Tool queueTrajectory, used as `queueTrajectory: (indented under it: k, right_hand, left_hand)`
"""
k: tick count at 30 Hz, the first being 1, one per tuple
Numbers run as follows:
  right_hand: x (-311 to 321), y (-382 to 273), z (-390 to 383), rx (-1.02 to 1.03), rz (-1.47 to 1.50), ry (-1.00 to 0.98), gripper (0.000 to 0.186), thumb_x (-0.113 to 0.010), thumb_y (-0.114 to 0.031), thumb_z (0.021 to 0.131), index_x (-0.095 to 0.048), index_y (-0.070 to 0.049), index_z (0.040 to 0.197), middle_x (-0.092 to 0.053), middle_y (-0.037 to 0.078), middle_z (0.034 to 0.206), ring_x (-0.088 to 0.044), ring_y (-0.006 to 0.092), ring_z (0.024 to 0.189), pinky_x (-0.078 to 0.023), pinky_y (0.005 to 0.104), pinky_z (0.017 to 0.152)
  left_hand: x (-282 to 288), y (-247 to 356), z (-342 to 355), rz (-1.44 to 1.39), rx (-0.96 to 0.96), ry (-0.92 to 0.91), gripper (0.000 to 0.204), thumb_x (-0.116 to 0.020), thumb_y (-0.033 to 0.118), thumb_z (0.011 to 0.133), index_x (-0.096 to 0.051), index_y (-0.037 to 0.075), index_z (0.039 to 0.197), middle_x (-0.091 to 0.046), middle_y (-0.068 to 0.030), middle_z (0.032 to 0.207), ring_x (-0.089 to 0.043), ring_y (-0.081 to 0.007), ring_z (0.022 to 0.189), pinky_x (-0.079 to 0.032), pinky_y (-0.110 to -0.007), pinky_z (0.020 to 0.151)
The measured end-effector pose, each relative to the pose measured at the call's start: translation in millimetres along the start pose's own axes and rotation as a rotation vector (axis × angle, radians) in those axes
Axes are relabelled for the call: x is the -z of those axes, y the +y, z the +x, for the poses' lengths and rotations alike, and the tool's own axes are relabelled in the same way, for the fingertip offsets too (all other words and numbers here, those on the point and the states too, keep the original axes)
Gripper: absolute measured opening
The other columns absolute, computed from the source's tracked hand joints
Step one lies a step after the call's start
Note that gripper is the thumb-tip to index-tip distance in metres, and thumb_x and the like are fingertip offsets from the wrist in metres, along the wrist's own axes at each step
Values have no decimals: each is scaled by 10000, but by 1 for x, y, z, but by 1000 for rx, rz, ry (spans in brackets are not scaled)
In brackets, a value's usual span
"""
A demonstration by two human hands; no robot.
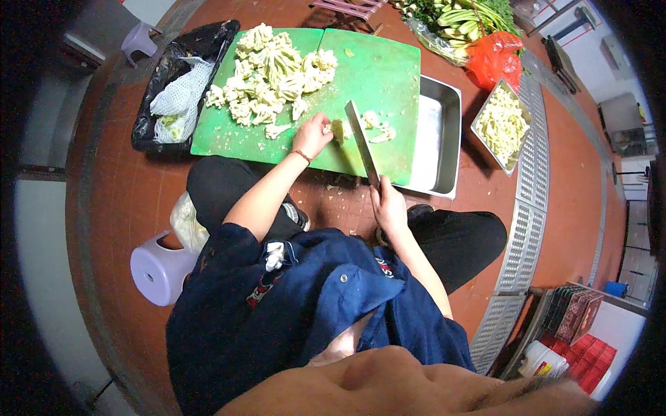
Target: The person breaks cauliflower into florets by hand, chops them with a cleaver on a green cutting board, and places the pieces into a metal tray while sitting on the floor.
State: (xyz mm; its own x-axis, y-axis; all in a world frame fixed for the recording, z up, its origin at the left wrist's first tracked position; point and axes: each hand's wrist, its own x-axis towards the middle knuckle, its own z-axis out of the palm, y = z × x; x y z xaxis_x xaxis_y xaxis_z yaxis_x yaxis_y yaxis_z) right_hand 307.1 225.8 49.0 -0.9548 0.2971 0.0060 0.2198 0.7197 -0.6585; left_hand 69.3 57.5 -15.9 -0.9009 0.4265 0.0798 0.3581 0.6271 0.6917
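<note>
My right hand [390, 206] is closed round the handle of a long-bladed knife [362, 142], whose blade lies over the green cutting board [395, 62]. Left of the blade, my left hand [314, 137] is closed with its fingertips on a cauliflower piece [338, 130]; its fingers are partly hidden. Several small cut cauliflower pieces [380, 128] lie just right of the blade. A large heap of cauliflower florets [274, 73] covers the board's far left part, with crumbs scattered around it.
Under the board's right side sits a metal tray [447, 128]. Farther right, a metal container [503, 128] holds cut pieces, near a red plastic bag [496, 59] and leafy vegetables [465, 21]. A black-lined bin [149, 114] stands left. A purple stool [158, 274] and floor grating [517, 239] are nearby.
</note>
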Motion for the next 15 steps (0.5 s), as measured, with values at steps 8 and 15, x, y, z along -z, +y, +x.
queueTrajectory:
  k: [8,15]
  right_hand:
    - [-17,5,-19,45,-308,-131,278,-524,-179,974,-523,-62,1226,-671,218,807,-679,419,698,-547,512,604]
    - [-26,-6,-7,20,-363,-154,264,-477,-130,966,-521,-31,1207,-673,206,806,-698,382,673,-560,501,567]
  left_hand:
    - [-4,3,2,123,131,-12,191,-691,123,812,-634,86,991,-708,-185,944,-690,-385,908,-550,-480,782]
    - [-15,-1,5,94,85,2,215,-676,123,815,-631,74,1020,-701,-218,944,-677,-422,914,-544,-500,791]
